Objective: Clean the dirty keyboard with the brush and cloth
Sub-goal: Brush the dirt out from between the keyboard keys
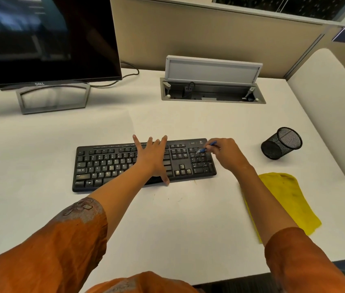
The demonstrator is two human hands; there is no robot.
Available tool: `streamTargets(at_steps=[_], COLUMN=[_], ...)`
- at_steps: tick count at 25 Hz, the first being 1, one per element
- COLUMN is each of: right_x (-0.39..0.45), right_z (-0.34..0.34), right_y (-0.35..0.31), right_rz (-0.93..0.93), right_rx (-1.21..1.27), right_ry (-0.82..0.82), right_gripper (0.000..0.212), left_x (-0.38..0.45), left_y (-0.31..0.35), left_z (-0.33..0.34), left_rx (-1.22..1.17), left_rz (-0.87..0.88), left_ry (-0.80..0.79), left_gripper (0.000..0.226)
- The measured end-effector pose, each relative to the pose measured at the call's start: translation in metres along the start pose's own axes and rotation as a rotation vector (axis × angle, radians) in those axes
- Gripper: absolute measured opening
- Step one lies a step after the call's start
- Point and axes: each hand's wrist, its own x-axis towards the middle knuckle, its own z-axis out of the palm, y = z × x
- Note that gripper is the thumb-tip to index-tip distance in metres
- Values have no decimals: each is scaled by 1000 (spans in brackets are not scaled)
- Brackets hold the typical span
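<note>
Head view looks steeply down, close over the desk (167, 229).

You have a dark monitor (40, 39) far left, an open cable box (211, 89) behind, and a tipped mesh cup (280, 143) right.

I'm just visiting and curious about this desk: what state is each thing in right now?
Black computer keyboard: flat on the white desk, keys look dusty.
Left hand: fingers spread, pressing on the keyboard.
Right hand: holds the blue-handled brush, bristles on the number pad.
Yellow cloth: lying unused on the desk.
Black mesh pen cup: tipped on its side.
Grey cable hatch: lid open.
Dell monitor: screen dark.
</note>
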Motion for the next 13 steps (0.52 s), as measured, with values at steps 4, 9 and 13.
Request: streamTargets(at_steps=[4,9,13], right_x=[-1,-11,-17], right_z=[-11,1,7], right_y=[14,0,10], right_rz=[117,100,261], right_rx=[-42,-57,-124], right_ry=[91,298,371], right_gripper=[18,21,26], left_x=[0,1,2], left_y=[1,1,2], left_z=[0,-1,-1], left_rx=[8,16,17], left_rz=[-2,0,-2], left_ry=[6,1,-3], left_gripper=[158,159,159])
